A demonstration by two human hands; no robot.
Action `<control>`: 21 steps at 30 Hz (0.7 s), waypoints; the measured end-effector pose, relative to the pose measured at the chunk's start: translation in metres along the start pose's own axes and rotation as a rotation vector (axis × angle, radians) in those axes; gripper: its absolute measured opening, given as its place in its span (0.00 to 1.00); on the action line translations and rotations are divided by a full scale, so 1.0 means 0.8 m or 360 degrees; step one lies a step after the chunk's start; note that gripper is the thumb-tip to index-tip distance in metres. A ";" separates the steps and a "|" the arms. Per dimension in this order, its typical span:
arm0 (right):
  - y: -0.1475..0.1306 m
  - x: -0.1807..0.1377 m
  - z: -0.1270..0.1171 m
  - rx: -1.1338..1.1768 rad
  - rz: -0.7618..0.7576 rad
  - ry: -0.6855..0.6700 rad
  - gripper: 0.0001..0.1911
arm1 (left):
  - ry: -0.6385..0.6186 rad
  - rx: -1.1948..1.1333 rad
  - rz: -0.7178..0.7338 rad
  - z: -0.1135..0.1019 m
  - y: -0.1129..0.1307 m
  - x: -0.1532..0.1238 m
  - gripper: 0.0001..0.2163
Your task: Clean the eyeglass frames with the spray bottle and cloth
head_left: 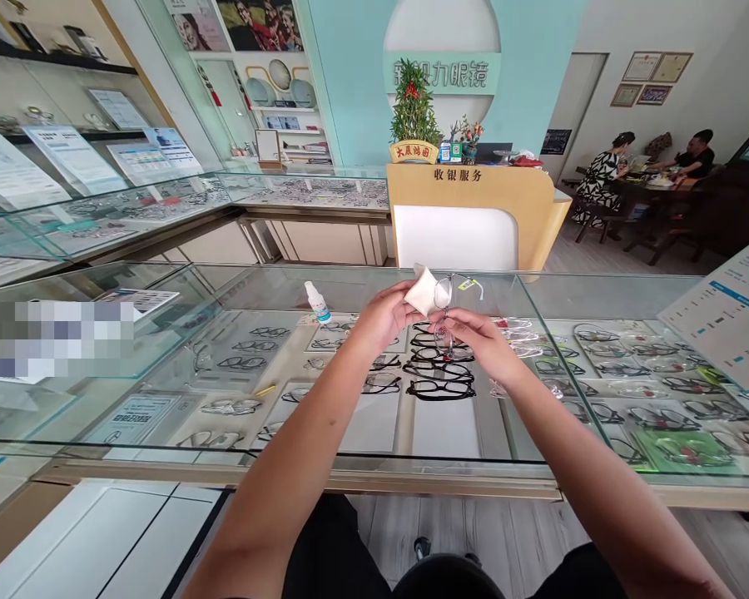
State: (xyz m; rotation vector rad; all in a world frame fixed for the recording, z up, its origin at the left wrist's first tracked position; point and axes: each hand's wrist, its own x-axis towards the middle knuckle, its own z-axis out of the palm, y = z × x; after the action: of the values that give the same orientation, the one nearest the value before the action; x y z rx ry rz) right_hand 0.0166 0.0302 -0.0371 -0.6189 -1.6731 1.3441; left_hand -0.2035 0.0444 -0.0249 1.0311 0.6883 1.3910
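- Toward 9 o'clock of the hands, a white bottle with a blue label (318,303) is stood on the glass counter (412,481), apart from both hands.
- By the left hand (380,323), a pale cloth (422,293) is gripped between thumb and fingers and is brought up to the upper lens; whether the lens is pressed cannot be told.
- Between the hands, a pair of glasses (444,293) is held on end, one lens at 12 o'clock, the other at 6.
- By the right hand (478,337), the glasses are pinched near the middle of the frame.
- As judged, the handling is partway: glasses and cloth are already taken up and brought together; the lower lens is not covered by the cloth, and neither item is set down yet.
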 end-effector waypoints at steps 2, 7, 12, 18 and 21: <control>-0.003 -0.002 0.001 -0.0010 0.0014 -0.0009 0.18 | 0.0000 0.0055 0.0034 0.000 -0.001 -0.001 0.17; -0.010 -0.006 0.004 -0.0040 0.0050 -0.0085 0.20 | -0.0002 0.0139 0.0086 0.004 0.000 -0.006 0.24; -0.010 -0.005 0.004 -0.0026 0.0033 -0.0115 0.20 | -0.0080 0.0169 0.0138 0.010 -0.003 -0.009 0.27; -0.010 -0.007 0.006 0.0015 0.0038 -0.0171 0.20 | -0.0187 0.0250 0.0165 0.010 -0.010 -0.010 0.26; -0.014 -0.007 0.008 0.0053 0.0039 -0.0212 0.20 | -0.0256 0.0316 0.0131 0.015 -0.005 -0.014 0.25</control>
State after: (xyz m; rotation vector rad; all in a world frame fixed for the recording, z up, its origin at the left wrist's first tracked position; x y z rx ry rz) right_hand 0.0155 0.0191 -0.0287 -0.5421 -1.7506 1.4551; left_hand -0.1923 0.0319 -0.0257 1.3261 0.6804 1.3115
